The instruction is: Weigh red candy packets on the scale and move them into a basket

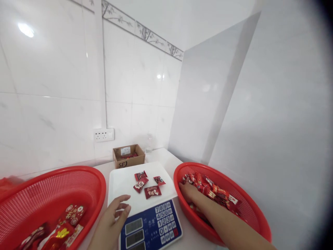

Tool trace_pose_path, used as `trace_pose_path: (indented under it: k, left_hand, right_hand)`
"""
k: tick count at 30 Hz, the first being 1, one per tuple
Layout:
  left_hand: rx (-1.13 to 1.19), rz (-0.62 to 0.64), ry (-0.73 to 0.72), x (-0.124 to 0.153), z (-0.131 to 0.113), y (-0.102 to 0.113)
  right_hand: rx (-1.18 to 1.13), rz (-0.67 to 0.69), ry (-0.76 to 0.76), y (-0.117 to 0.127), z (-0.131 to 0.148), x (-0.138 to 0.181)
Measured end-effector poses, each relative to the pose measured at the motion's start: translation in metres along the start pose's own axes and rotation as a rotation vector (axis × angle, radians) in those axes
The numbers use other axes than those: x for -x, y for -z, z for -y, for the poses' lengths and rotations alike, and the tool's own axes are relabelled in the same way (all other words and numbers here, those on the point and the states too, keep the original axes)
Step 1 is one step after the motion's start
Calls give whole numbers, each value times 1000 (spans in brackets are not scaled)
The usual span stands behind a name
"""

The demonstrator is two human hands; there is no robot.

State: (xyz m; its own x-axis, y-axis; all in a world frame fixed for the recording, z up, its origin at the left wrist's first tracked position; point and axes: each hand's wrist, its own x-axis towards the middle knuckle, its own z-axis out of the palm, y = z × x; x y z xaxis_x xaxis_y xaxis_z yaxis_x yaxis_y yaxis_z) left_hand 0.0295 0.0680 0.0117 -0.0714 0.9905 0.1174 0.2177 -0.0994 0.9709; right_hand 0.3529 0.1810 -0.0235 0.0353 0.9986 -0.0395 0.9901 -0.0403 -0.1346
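My left hand (pixel 114 215) rests on the front left corner of the white scale pan (pixel 122 184), fingers loosely spread and holding nothing. Several red candy packets (pixel 145 184) lie on the pan. My right hand (pixel 187 192) reaches into the red basket (pixel 249 205) on the right and is buried among its red candy packets (pixel 215 192); its fingers are partly hidden, so I cannot see whether they grip any. The blue scale face with keypad (pixel 152 227) sits between my arms.
A red mesh basket (pixel 52 187) on the left holds red gift pouches (pixel 65 225). A small open cardboard box (pixel 128 156) stands behind the scale, by the tiled wall with a white socket strip (pixel 104 134). A white panel (pixel 208 97) closes the right side.
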Motion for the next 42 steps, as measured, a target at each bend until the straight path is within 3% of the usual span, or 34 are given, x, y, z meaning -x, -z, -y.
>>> trace_pose_path:
  k: [9, 23, 27, 31, 36, 39, 42]
  left_hand:
    - [-6, 41, 0, 2, 1, -6]
    - [-66, 23, -65, 3, -1, -1]
    - [-65, 30, -74, 3, -2, -2]
    - [-92, 62, -83, 5, -2, -2]
    - [-134, 53, -96, 5, -2, -1]
    - [-149, 47, -90, 5, -4, 1]
    - [-157, 39, -77, 5, -5, 3]
  right_hand:
    - [37, 40, 35, 0, 1, 2]
    - [-289, -270, -75, 58, -18, 6]
    - [-691, -387, 99, 75, 16, 32]
    - [-895, -196, 332, 78, 68, 57]
    - [-787, -11, 358, 63, 109, 51]
    - [-658, 20, 377, 57, 119, 36]
    - [-382, -22, 344, 54, 122, 23]
